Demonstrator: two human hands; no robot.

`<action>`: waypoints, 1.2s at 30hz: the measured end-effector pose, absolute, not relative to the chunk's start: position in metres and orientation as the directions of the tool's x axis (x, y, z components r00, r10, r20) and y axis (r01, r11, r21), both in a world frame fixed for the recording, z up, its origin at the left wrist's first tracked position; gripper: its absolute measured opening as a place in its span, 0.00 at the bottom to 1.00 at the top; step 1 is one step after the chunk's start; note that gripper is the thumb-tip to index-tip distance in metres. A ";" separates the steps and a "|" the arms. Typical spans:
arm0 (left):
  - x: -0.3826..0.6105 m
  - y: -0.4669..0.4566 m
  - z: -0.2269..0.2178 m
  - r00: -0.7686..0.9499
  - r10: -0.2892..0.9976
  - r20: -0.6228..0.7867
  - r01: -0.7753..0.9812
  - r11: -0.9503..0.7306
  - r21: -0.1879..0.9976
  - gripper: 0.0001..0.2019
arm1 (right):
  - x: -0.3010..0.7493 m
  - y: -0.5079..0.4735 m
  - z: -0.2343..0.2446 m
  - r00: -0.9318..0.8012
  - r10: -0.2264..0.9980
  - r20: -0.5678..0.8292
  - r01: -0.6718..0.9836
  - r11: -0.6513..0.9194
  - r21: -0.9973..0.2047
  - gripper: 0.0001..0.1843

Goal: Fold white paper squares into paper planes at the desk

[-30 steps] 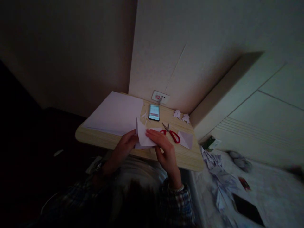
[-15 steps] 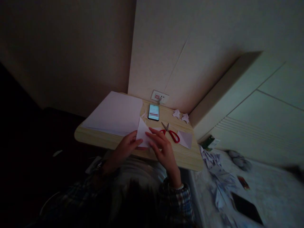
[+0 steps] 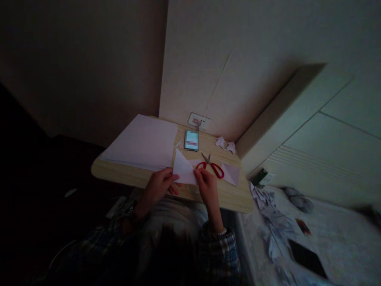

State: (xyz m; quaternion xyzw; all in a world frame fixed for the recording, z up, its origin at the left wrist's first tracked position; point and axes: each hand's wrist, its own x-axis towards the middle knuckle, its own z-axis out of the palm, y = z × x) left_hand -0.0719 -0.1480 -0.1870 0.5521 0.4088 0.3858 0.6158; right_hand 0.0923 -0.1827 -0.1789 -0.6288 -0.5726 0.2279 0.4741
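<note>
A folded paper (image 3: 183,171), white and roughly triangular with its point away from the person, is held between two bare hands over the near part of the tabletop (image 3: 238,201); whether its lower edge touches the wood cannot be told. The left hand (image 3: 160,183) has its grip closed on the lower left edge, thumb on top and other fingers curled beneath and partly hidden. The right hand (image 3: 207,186) pinches the right corner, its grip narrowed to thumb and bent fingers. Just beyond the right hand lie scissors (image 3: 218,171) with red handles, blades slightly apart and pointing to the far side. A second folded piece (image 3: 231,174) lies to the right of them. Near the far edge rests a phone (image 3: 191,140) with a lit screen, below a wall socket (image 3: 199,120). Two small folded figures (image 3: 220,143) sit side by side at the far right corner. Large white sheets (image 3: 144,141) cover much of the left side. On the bed (image 3: 342,234), to the right, more folded papers (image 3: 274,246) lie beside a dark flat object (image 3: 307,257).
</note>
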 end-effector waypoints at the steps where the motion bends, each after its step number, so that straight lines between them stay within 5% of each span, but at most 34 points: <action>1: -0.072 -0.148 -0.187 0.339 0.939 -0.058 -0.020 0.069 0.997 0.12 | 0.092 -0.182 -0.181 0.227 0.938 0.261 0.515 0.111 -0.850 0.18; 6: -0.073 -0.142 -0.195 0.258 0.966 0.029 0.055 -0.045 0.997 0.11 | 0.094 -0.180 -0.186 0.229 0.914 0.334 0.575 0.150 -0.804 0.17; 9: -0.079 -0.137 -0.200 0.055 0.976 0.209 0.230 -0.216 0.949 0.08 | 0.096 -0.180 -0.188 0.290 0.876 0.386 0.641 0.122 -0.758 0.16; 12: -0.084 -0.135 -0.198 -0.103 0.833 0.543 0.481 -0.436 0.760 0.16 | 0.098 -0.180 -0.190 0.302 0.840 0.450 0.693 0.132 -0.709 0.14; 15: -0.080 -0.141 -0.190 0.068 0.649 0.758 0.617 -0.624 0.479 0.15 | 0.095 -0.178 -0.193 0.216 0.832 0.512 0.748 0.196 -0.634 0.13; 20: -0.069 -0.152 -0.182 0.218 0.586 0.780 0.698 -0.653 0.295 0.08 | 0.087 -0.175 -0.194 0.076 0.851 0.519 0.780 0.274 -0.563 0.12; 29: -0.073 -0.145 -0.181 0.239 0.602 0.762 0.665 -0.673 0.323 0.04 | 0.085 -0.174 -0.188 0.008 0.875 0.484 0.774 0.301 -0.557 0.11; 36: -0.070 -0.135 -0.187 0.237 0.627 0.742 0.642 -0.675 0.365 0.06 | 0.083 -0.169 -0.194 0.072 0.782 0.619 0.807 0.319 -0.497 0.09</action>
